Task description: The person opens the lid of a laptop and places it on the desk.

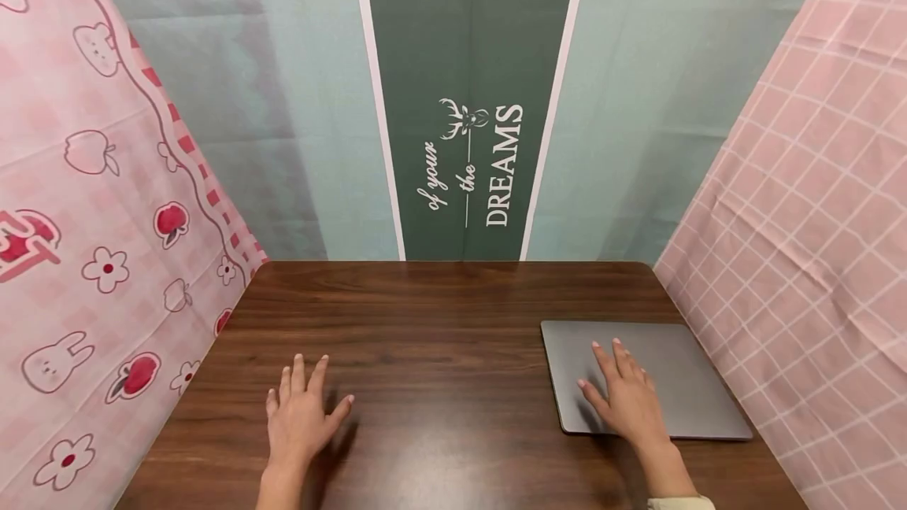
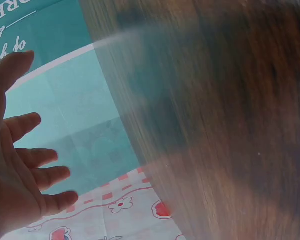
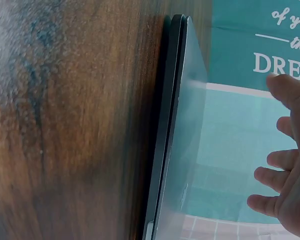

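Observation:
A closed grey laptop (image 1: 690, 376) lies flat on the right side of the wooden table. Over its left part hovers my right hand (image 1: 631, 404), fingers spread. In the right wrist view a gap shows between that hand (image 3: 292, 160) and the lid of the laptop (image 3: 187, 110). My left hand (image 1: 299, 419) is held above the left side of the table, fingers apart, holding nothing. The left wrist view shows the same hand (image 2: 20, 170) raised off the wood, its palm bare.
The dark brown table (image 1: 425, 321) has a back edge against a green cloth (image 1: 468, 38) with white lettering. A pink patterned cloth (image 1: 92, 203) hangs along the left side, and a pink checked cloth (image 1: 815, 203) along the right.

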Available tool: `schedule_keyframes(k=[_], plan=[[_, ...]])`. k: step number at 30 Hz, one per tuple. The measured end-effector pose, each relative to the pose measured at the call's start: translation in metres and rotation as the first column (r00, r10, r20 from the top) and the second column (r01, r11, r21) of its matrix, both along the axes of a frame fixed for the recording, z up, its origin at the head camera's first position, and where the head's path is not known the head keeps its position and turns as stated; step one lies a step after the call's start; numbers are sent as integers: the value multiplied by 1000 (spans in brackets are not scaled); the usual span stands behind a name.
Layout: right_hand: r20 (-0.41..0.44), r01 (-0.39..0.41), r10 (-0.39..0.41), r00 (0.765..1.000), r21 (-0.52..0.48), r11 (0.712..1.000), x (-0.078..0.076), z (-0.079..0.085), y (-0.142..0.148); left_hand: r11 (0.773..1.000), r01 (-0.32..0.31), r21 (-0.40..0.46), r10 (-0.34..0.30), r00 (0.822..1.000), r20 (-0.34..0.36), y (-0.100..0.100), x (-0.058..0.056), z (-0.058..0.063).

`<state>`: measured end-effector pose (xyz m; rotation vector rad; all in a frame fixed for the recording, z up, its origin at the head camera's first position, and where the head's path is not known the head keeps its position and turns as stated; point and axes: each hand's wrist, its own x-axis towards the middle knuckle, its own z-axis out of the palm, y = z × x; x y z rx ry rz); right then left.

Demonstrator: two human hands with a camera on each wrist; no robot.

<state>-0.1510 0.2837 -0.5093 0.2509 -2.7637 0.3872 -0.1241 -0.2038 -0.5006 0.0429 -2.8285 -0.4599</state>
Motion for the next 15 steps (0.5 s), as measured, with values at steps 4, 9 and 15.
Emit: schedule_keyframes(k=[4, 9, 15], plan=[[-55, -13, 12, 998, -11, 1000, -1, -1, 0, 1000, -3, -2, 3, 1000, 9, 1, -2, -1], [-93, -27, 25, 995, -19, 999, -2, -2, 1, 999, -11, 34, 10, 999, 31, 5, -2, -1], [-104, -68, 64, 993, -35, 997, -3, -4, 4, 1000, -10, 28, 10, 1000, 27, 10, 0, 2]])
